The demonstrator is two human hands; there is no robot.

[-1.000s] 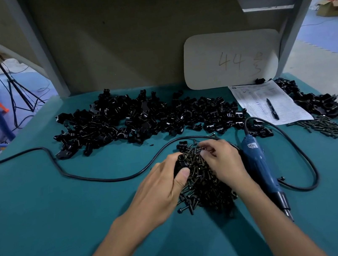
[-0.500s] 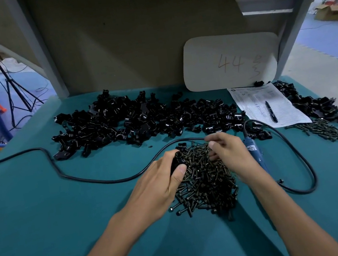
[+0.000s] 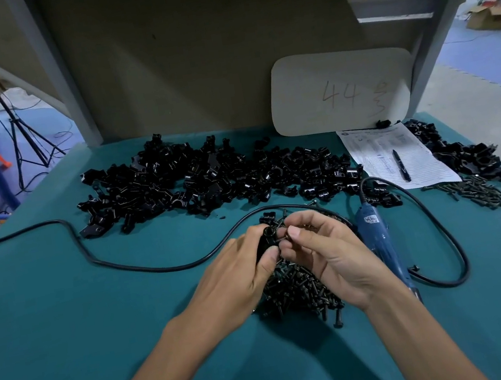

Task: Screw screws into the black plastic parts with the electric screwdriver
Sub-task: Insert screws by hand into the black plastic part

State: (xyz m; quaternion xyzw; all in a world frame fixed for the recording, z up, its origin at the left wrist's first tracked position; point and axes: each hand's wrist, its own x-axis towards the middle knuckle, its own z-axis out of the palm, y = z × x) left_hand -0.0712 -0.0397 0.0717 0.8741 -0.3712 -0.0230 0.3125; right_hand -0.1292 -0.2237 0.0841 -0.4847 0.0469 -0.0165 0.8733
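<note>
Looked like early days. Had one black plastic part (image 3: 266,240) gripped in the left hand (image 3: 240,277), held just over the near screw pile (image 3: 298,290). Had what looked like a single screw (image 3: 285,233) pinched in the right hand (image 3: 321,252), right up against the part, probably getting started by finger. Hadn't touched the electric screwdriver (image 3: 378,241) yet: just the one, lying on the surface (image 3: 66,317) beside the right hand, cable (image 3: 156,265) looping off to the left.

Counted two lots of black parts: a big heap (image 3: 208,180) at the back and a smaller heap (image 3: 466,152) far right, way too many to count singly. Two lots of screws too, with a second screw pile (image 3: 476,192) by the smaller heap. Couldn't tell whether any part was finished. Also spotted one paper sheet (image 3: 380,149) and one pen (image 3: 401,164).
</note>
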